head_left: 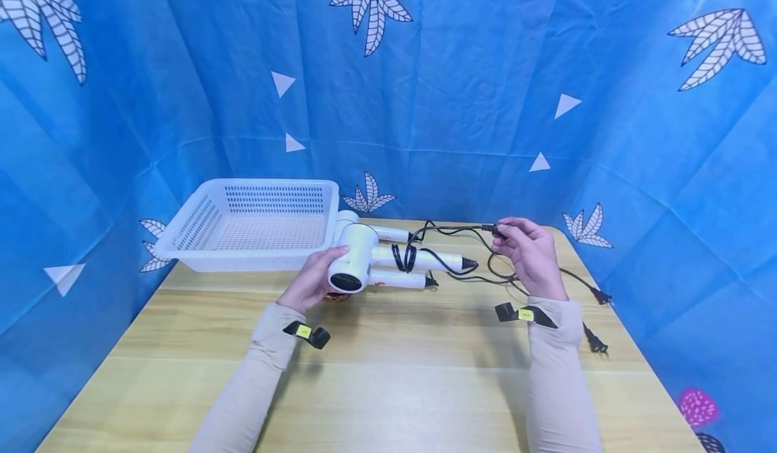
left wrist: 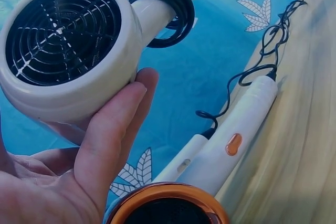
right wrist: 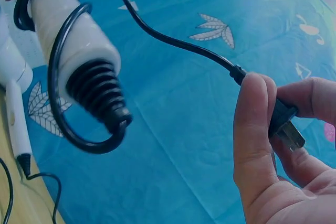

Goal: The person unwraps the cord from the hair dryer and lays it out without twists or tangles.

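Note:
My left hand (head_left: 311, 279) grips the head of a white hair dryer (head_left: 359, 254), which it holds above the table. Black cord (left wrist: 176, 11) is looped round that dryer's handle. Between the fingers and thumb of my right hand (head_left: 533, 254) is a black power plug (right wrist: 283, 119), pinched with its prongs facing toward the palm side. From the plug, the cord (right wrist: 168, 40) runs back toward the held dryer. Two more white hair dryers lie on the table beneath and behind it; one handle (left wrist: 231, 135) carries an orange switch, and its head has an orange rim (left wrist: 131, 203).
A white perforated plastic basket (head_left: 267, 254) stands at the back left of the wooden table (head_left: 388, 385). Two loose plugs, one farther back (head_left: 601, 296) and one nearer (head_left: 595, 340), lie by the right edge with their cords. Blue patterned curtain (head_left: 461, 102) surrounds the table.

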`<state>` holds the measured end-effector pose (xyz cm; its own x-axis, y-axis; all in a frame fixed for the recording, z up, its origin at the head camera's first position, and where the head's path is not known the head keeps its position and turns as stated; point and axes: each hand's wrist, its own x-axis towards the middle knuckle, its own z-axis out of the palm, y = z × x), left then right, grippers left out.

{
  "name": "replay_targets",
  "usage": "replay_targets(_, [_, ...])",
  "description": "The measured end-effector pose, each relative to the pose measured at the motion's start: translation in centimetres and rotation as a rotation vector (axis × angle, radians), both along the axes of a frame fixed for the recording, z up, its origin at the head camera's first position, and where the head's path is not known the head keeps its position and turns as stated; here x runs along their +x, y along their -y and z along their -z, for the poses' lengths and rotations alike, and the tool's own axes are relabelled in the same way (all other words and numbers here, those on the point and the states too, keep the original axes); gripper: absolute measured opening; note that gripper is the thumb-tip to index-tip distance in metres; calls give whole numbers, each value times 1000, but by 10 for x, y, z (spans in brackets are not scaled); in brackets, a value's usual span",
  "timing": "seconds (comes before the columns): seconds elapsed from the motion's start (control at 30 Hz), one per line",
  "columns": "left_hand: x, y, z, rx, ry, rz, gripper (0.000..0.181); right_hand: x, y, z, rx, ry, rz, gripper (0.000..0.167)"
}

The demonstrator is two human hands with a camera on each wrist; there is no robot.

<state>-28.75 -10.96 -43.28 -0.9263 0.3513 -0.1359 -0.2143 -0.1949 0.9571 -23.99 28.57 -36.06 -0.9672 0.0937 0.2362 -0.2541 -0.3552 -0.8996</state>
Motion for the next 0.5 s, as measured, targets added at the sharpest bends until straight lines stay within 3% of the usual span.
replay_targets(0.23, [-3,6,-2,20,4,-30,44,9,2,-9,48,-7,-77,15])
replay_targets(0.5, [-5,9,-3,23,15,-51,47,15,2,-13,136,14,-217,21])
